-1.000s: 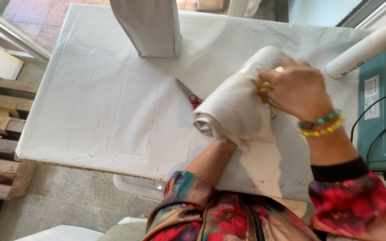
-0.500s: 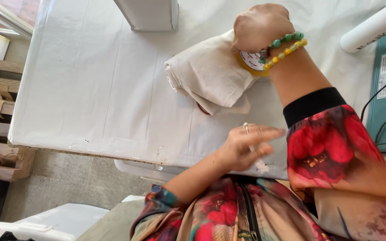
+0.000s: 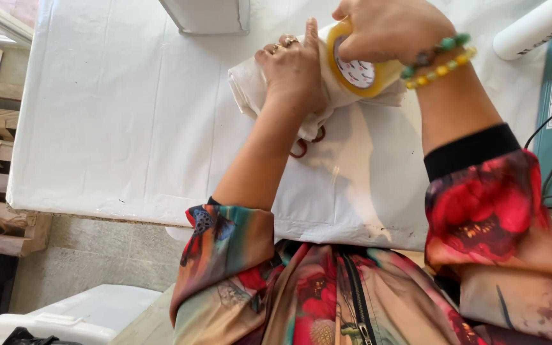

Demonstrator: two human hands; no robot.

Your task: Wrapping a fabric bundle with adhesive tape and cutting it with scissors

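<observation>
While pressed flat, left hand (image 3: 295, 73) atop folded cloth (image 3: 250, 86); right hand (image 3: 388, 25) gripping tape roll (image 3: 356, 67).

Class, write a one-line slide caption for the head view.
Left hand presses a rolled white bundle while right hand holds a tape roll against it.
</observation>
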